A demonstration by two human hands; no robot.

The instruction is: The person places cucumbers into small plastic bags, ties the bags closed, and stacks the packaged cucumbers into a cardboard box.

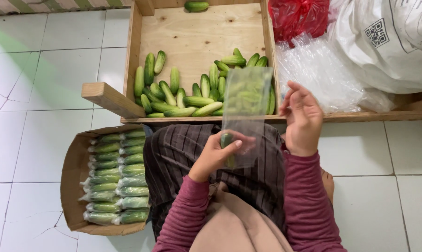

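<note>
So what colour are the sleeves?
The sleeves are dark pinkish red, clearest in the head view.

bag (246, 100): clear glossy plastic | crate (197, 32): bare matt plywood | box (73, 172): brown cardboard | floor (47, 70): glossy tile

A single view is given from a head-worn camera, aimed steeply down and slightly forward. The hands and lap are seen close, at centre. The wooden tray (131, 56) is taken in along the top edge, the cardboard box (73, 163) at lower left, on the tiled floor (33, 93).
</note>
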